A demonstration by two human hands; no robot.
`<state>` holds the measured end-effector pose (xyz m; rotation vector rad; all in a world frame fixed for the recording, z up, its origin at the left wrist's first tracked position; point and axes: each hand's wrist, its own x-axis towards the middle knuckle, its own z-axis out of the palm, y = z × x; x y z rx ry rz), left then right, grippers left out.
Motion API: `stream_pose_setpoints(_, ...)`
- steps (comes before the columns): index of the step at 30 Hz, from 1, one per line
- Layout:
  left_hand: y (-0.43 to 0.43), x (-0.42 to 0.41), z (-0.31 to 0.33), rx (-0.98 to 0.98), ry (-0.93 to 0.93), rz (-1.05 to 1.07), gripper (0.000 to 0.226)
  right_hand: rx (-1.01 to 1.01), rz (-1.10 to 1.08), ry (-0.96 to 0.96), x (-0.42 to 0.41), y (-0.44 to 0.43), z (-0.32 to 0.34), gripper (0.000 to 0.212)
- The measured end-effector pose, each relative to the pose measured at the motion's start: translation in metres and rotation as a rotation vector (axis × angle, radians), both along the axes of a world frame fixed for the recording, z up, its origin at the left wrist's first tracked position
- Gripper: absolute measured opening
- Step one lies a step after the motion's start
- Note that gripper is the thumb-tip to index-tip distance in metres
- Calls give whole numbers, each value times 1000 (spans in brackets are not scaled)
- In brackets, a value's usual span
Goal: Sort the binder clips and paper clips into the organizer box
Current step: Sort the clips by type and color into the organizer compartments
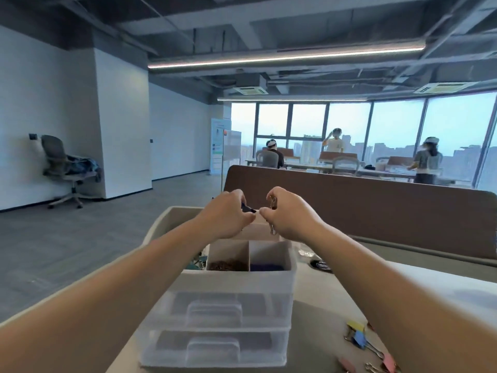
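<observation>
L hand (pixel 228 215) up over rear of organizer box (pixel 291 267), pinching small dark binder clip (pixel 248 209) btw thumb & fingertips. R hand (pixel 289 215) just beside, fingers curled on gold paper clips (pixel 273 203), one dangling below fist. Front compartments: brown pile (pixel 228 265) left, dark blue pile (pixel 266 267) right, contents too blurry to ID. Two drawers (pixel 215 310) closed below. Loose colored binder clips (pixel 359 337) on table (pixel 322 327) by R forearm.

We note the organizer box (pixel 215 313) as frosted translucent plastic, smooth; counter (pixel 322 305) matt beige; binder clips (pixel 360 339) with painted bodies and shiny metal handles.
</observation>
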<state>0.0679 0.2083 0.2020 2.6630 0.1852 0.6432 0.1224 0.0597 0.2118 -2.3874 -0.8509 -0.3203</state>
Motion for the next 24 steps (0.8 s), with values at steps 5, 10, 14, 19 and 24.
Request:
stream_pose_setpoints(5, 14, 11, -9, 48, 104, -69, 33, -138, 10, -37, 6, 16, -7, 37)
stream_pose_setpoints(10, 19, 10, -17, 52, 155, -158, 48, -237, 42, 18, 7, 14, -7, 44)
stream_pose_setpoints(14, 14, 7, -21, 66, 151, -166, 51, -291, 55, 6, 6, 13, -5, 55)
stream_pose_setpoints(19, 15, 3, -22, 188, 80, -126, 27, -337, 69, -11, 5, 14, -8, 59)
stream_pose_setpoints(24, 13, 2, -25, 276, 36, -152, 20, -328, 73, -16, 5, 8, -8, 50)
